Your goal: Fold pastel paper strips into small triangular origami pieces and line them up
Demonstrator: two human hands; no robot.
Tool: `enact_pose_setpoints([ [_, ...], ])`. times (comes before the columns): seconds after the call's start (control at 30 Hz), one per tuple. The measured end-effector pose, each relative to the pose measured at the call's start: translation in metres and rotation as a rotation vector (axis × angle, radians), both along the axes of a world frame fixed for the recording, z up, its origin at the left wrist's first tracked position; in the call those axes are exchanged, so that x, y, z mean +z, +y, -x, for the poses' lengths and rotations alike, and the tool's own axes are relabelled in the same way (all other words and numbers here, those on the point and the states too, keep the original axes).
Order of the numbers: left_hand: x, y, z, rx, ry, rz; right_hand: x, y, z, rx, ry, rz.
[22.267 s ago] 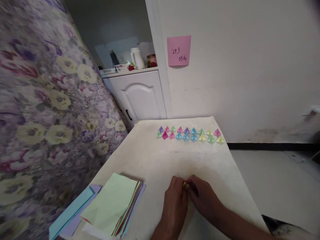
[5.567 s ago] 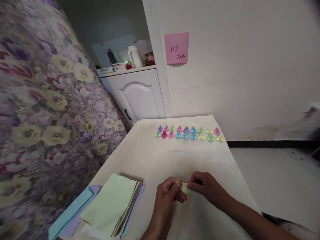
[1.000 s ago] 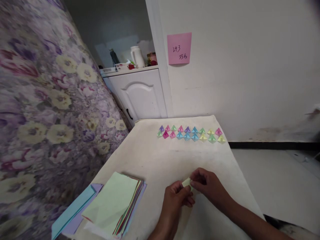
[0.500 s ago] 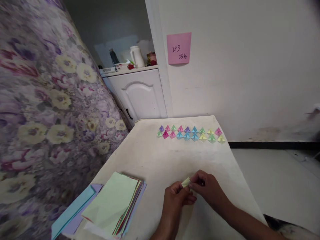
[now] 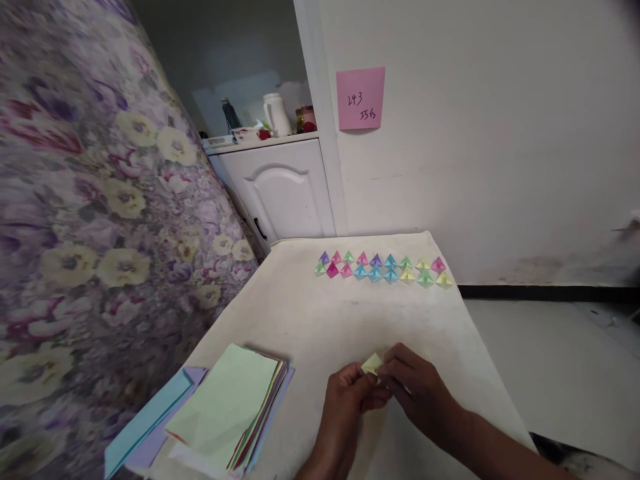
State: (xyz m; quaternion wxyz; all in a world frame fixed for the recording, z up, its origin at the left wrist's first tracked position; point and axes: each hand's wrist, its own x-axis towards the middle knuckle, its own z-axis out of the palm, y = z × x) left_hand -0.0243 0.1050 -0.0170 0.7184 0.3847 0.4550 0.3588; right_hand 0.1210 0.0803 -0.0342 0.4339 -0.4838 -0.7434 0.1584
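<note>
"Pale yellow folded piece of thin paper (image 5: 371,364): where do I have it?"

"Between both my hands, over the cream cloth-covered table (image 5: 310,320), between its left and right edges. My left hand (image 5: 344,402) pinches the lower side between thumb and fingers; my right hand (image 5: 423,390) pinches the right side."

"How will it handle?"

"Nearly weightless, I judge, pliable, firmer along creases, barely slippery, easily crumpled. From my distant seat, I'd favour light pinches on folded edges, sparing the corners."

"Which way does it point?"

"Its exposed corner aims toward the table's far edge. What shows looks roughly square, so I can't name a long axis; fingers hide the rest."
</note>
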Motion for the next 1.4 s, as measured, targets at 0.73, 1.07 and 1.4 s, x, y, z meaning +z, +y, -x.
enact_pose_setpoints([
  [0.73,-0.004,-0.001,-0.002,0.063,-0.079,0.019,0.001,-0.001,0.003,-0.030,-0.223,-0.138],
  [1.07,-0.006,0.001,0.001,0.043,-0.097,-0.022,0.013,0.000,0.004,0.028,0.268,0.138],
  [1.4,-0.001,0.001,-0.001,-0.017,-0.024,-0.147,0.010,0.011,0.002,-0.041,0.698,0.548],
])
